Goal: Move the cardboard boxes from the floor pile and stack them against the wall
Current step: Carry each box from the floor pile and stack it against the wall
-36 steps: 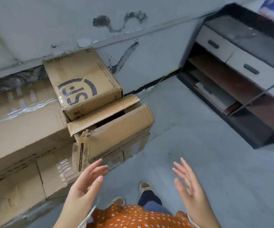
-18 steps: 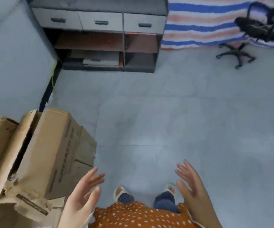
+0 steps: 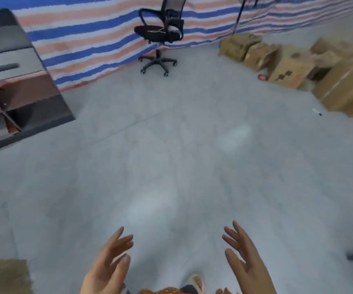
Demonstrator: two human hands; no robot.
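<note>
A pile of brown cardboard boxes (image 3: 294,66) lies on the grey floor at the far right, by the striped tarp; several are dented or tipped. Another cardboard corner (image 3: 3,276) shows at the bottom left edge. My left hand (image 3: 109,262) and my right hand (image 3: 243,255) hang low in front of me, palms facing each other, fingers spread, holding nothing. Both are far from the pile.
A black office chair (image 3: 160,32) on castors stands at the back centre before the blue, pink and white tarp (image 3: 82,39). A grey and brown cabinet (image 3: 8,81) with drawers fills the left. A small red thing (image 3: 262,77) and a small pen-like item (image 3: 316,112) lie near the boxes.
The view has swung right, away from the stacked boxes by the wall, past the cabinet, to the chair and the floor pile. Both hands stay empty and spread.
</note>
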